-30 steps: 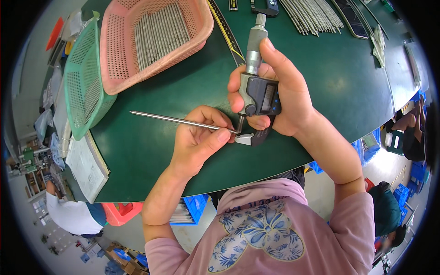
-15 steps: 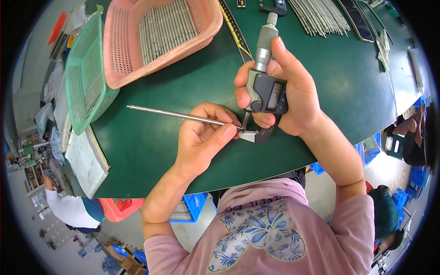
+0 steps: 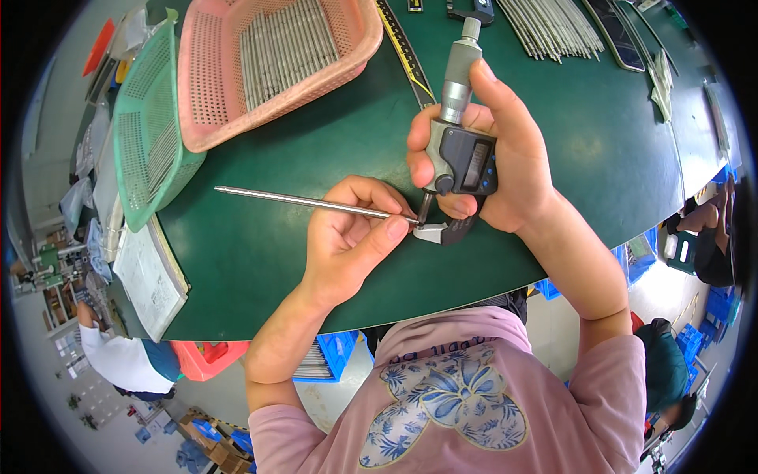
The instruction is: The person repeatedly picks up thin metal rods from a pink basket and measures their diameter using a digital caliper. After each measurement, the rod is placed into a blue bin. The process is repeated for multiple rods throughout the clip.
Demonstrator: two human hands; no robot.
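Note:
My left hand point(image 3: 355, 237) pinches a slender metal rod point(image 3: 300, 199) near its right end, between thumb and fingers. The rod's far end points left over the table. In my right hand point(image 3: 509, 158) is a digital micrometer point(image 3: 466, 162), its silver thimble up and its U-shaped frame down. The rod's right tip sits in the micrometer's gap, between spindle and anvil; whether both faces touch it I cannot tell. My right fingers wrap the frame, and the thumb lies along the thimble.
A pink basket point(image 3: 207, 95) with several metal rods stands at the back left, beside a green basket point(image 3: 130, 118). More rods point(image 3: 553, 31) lie at the back, near a phone point(image 3: 616, 35). A ruler point(image 3: 407, 55) lies behind the micrometer. Papers point(image 3: 150, 276) rest at the left edge.
The rod's left end has shifted slightly left and down. The micrometer has tilted and moved very slightly, with the rod tip still in its gap.

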